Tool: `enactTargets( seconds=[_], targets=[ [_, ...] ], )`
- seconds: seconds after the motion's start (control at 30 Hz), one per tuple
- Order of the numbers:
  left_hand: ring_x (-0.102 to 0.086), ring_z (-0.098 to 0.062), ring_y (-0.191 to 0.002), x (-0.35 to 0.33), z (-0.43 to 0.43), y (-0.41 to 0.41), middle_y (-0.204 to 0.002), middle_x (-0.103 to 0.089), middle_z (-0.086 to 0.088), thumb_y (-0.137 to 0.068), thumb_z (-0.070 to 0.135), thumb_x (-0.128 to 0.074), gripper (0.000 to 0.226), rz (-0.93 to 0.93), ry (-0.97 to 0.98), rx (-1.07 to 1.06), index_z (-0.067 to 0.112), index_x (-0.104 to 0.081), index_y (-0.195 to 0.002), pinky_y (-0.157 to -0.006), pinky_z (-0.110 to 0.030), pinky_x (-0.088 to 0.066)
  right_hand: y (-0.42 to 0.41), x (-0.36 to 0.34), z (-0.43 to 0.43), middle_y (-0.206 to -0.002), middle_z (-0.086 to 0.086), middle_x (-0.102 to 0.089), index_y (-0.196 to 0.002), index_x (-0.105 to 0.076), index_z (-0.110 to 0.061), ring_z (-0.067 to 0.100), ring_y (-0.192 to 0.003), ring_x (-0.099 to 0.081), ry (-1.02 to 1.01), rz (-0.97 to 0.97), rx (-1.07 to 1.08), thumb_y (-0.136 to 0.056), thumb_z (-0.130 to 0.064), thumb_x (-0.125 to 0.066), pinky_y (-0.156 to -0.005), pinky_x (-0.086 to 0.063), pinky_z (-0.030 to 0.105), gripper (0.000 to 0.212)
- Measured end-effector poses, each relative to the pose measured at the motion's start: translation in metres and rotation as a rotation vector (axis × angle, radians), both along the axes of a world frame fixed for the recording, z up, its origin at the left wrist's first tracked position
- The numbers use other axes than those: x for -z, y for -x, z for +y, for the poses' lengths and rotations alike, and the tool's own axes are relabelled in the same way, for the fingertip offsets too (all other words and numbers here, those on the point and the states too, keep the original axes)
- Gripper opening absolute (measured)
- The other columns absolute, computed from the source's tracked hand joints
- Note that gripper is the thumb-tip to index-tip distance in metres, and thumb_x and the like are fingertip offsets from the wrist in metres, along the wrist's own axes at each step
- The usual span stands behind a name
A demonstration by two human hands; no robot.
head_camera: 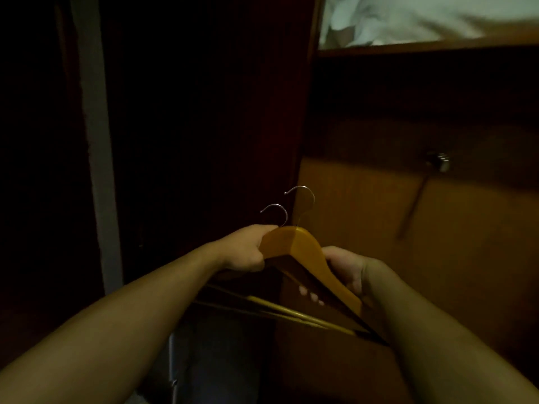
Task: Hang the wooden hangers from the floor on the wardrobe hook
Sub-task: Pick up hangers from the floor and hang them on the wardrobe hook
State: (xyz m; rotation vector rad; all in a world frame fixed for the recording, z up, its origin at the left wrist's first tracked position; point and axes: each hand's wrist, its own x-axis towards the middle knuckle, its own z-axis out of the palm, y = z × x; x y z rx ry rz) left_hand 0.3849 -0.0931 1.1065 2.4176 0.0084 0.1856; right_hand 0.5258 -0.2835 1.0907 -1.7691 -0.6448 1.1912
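Observation:
I hold a stack of wooden hangers [300,252] in front of me, low in the middle of the dim view. Two metal hooks [303,195] stick up from the stack. My left hand [248,249] grips the stack's top near the hooks. My right hand [344,272] grips the right shoulder, fingers curled under it. The hangers' lower bars [280,309] show pale beneath. A small metal wardrobe hook [437,161] sits on the wooden panel to the upper right, apart from the hangers.
A dark wardrobe door [204,112] stands straight ahead, with a pale vertical strip [96,141] to its left. A lit wooden panel [408,228] fills the right side below a shelf [423,46] that carries white cloth [408,16].

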Motion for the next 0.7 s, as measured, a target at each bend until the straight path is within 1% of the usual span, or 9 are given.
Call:
enactTargets(
  seconds=[0.07,0.13,0.2,0.27,0.4,0.47,0.57,0.63,0.7],
  targets=[
    [-0.059,-0.016,-0.075,-0.005,-0.014,-0.018,-0.087,-0.057,-0.002,-0.075,-0.01,-0.066,0.051,-0.015,-0.019,0.058,0.018,-0.056,-0.116,-0.067,-0.031,-0.049,0.001,-0.008,-0.024,-0.087,0.01,-0.068,-0.107,-0.072,-0.005,0.019,-0.071,-0.063,0.015,-0.028,0.094,-0.08,-0.044,-0.056,-0.066,-0.051,0.03,0.049],
    [-0.061,-0.015,-0.08,-0.01,-0.031,-0.037,-0.094,-0.058,0.002,-0.077,-0.006,-0.068,0.062,-0.05,-0.056,0.123,0.026,-0.052,-0.127,-0.069,-0.03,-0.051,-0.001,-0.015,-0.05,-0.084,0.005,-0.067,-0.106,-0.071,-0.01,0.015,-0.069,-0.062,0.034,-0.12,0.176,-0.09,-0.04,-0.054,-0.062,-0.05,0.027,0.038],
    [-0.059,-0.012,-0.091,-0.015,-0.051,-0.055,-0.107,-0.055,0.007,-0.078,-0.004,-0.069,0.073,-0.109,-0.075,0.178,0.032,-0.045,-0.137,-0.074,-0.028,-0.05,-0.005,-0.023,-0.076,-0.084,0.002,-0.066,-0.101,-0.072,-0.012,0.013,-0.071,-0.061,0.051,-0.209,0.267,-0.098,-0.032,-0.052,-0.065,-0.05,0.027,0.029],
    [-0.052,-0.011,-0.103,-0.018,-0.071,-0.072,-0.116,-0.049,0.01,-0.08,-0.003,-0.068,0.079,-0.169,-0.095,0.21,0.031,-0.039,-0.145,-0.079,-0.026,-0.045,-0.008,-0.031,-0.101,-0.086,0.002,-0.065,-0.102,-0.073,-0.012,0.014,-0.076,-0.061,0.06,-0.268,0.336,-0.099,-0.03,-0.054,-0.072,-0.05,0.03,0.026],
    [-0.045,-0.016,-0.123,-0.021,-0.106,-0.103,-0.138,-0.044,0.004,-0.079,-0.006,-0.066,0.088,-0.231,-0.091,0.278,0.034,-0.032,-0.15,-0.097,-0.035,-0.045,-0.02,-0.044,-0.146,-0.088,0.003,-0.065,-0.107,-0.068,-0.009,0.016,-0.077,-0.061,0.057,-0.394,0.432,-0.099,-0.033,-0.054,-0.075,-0.05,0.033,0.029],
    [-0.044,-0.017,-0.122,-0.024,-0.122,-0.116,-0.138,-0.043,0.003,-0.08,-0.007,-0.065,0.089,-0.262,-0.076,0.3,0.036,-0.03,-0.15,-0.097,-0.038,-0.047,-0.027,-0.051,-0.163,-0.088,0.004,-0.062,-0.102,-0.066,-0.012,0.016,-0.074,-0.058,0.077,-0.486,0.489,-0.1,-0.036,-0.054,-0.074,-0.047,0.034,0.027],
    [-0.044,-0.015,-0.119,-0.029,-0.142,-0.139,-0.132,-0.042,0.007,-0.08,-0.006,-0.065,0.082,-0.332,-0.051,0.302,0.033,-0.037,-0.146,-0.095,-0.035,-0.046,-0.043,-0.058,-0.185,-0.076,-0.001,-0.06,-0.087,-0.063,-0.017,0.011,-0.062,-0.054,0.134,-0.651,0.612,-0.098,-0.047,-0.055,-0.061,-0.044,0.027,0.033],
    [-0.048,-0.016,-0.114,-0.034,-0.153,-0.157,-0.122,-0.045,0.007,-0.08,-0.004,-0.067,0.074,-0.365,-0.074,0.285,0.028,-0.042,-0.141,-0.093,-0.037,-0.047,-0.06,-0.061,-0.199,-0.069,-0.004,-0.057,-0.079,-0.061,-0.019,0.009,-0.055,-0.05,0.147,-0.738,0.692,-0.095,-0.059,-0.052,-0.055,-0.04,0.024,0.044],
    [-0.055,-0.019,-0.101,-0.039,-0.165,-0.179,-0.109,-0.052,0.005,-0.081,0.0,-0.068,0.062,-0.374,-0.116,0.281,0.027,-0.046,-0.133,-0.087,-0.04,-0.051,-0.083,-0.065,-0.213,-0.066,-0.004,-0.052,-0.075,-0.057,-0.019,0.009,-0.051,-0.044,0.144,-0.818,0.753,-0.089,-0.069,-0.051,-0.05,-0.036,0.022,0.053]
  ],
)
